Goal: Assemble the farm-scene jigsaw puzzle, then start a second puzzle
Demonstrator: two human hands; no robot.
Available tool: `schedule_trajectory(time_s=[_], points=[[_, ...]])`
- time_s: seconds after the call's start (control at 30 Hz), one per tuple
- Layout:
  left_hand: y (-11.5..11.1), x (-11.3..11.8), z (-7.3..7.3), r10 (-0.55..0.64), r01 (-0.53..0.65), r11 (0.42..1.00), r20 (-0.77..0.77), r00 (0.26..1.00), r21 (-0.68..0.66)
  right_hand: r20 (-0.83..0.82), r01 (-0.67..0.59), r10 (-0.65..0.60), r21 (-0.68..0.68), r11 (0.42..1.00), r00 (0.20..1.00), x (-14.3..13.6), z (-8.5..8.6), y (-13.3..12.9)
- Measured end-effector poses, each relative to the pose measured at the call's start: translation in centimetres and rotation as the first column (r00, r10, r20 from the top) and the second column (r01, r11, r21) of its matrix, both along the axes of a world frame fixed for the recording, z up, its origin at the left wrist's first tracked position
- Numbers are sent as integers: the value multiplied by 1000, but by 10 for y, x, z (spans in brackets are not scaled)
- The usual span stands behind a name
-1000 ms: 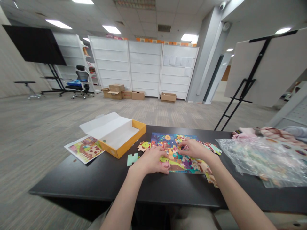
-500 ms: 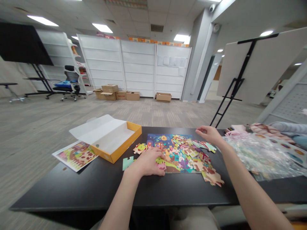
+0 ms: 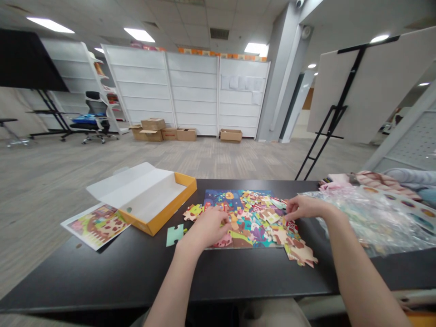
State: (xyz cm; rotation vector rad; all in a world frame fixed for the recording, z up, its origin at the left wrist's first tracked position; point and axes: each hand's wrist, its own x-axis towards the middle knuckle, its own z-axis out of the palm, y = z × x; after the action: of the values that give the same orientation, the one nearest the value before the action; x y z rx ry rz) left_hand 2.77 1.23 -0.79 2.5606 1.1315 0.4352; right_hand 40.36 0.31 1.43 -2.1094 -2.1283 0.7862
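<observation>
A colourful puzzle board point(image 3: 215, 194) lies on the black table with many loose jigsaw pieces point(image 3: 269, 215) heaped over its right half. My left hand point(image 3: 208, 227) is over the board's left side, fingers curled down; whatever they hold, if anything, is hidden. At the heap's right edge, my right hand point(image 3: 308, 208) has its fingertips pinched together on a puzzle piece, mostly covered by the fingers. A mint-green piece point(image 3: 175, 235) lies left of my left hand, and a yellow-green piece point(image 3: 193, 212) is beyond it. Brown-and-cream pieces point(image 3: 301, 252) spill toward me at the right.
An open yellow-edged box point(image 3: 172, 208) with a white lid stands at the left, over a printed picture sheet point(image 3: 97, 225). Clear plastic bags point(image 3: 371, 222) and folded cloth point(image 3: 384, 181) crowd the table's right side. A black easel stand point(image 3: 335, 113) rises behind.
My right hand has come down from above the board's far right corner to the heap's right edge. My left hand's fingers have lifted and curled, uncovering a pink piece. The view has shifted slightly.
</observation>
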Motion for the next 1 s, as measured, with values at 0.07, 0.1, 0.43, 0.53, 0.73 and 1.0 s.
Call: schedule_trajectory(time_s=[0.07,0.1,0.43,0.53,0.73,1.0], points=[[2,4,-2,16,-15,1000,-30,999,26,21,-13,14,-73,997,1000,0,-2,-1],[2,7,-2,20,-19,999,-42,999,32,44,-20,24,-101,995,999,-1,-3,-1],[0,13,2,30,-29,999,-46,999,16,101,-46,60,-132,990,993,-2,1,-1],[2,11,-2,22,-21,1000,-44,999,23,22,-11,13,-66,998,1000,7,4,-3],[2,8,-6,21,-20,999,-41,999,31,-52,6,-5,23,1000,999,36,7,-7],[-1,8,-2,24,-23,999,-26,999,22,59,-19,7,203,979,998,2,13,-2]])
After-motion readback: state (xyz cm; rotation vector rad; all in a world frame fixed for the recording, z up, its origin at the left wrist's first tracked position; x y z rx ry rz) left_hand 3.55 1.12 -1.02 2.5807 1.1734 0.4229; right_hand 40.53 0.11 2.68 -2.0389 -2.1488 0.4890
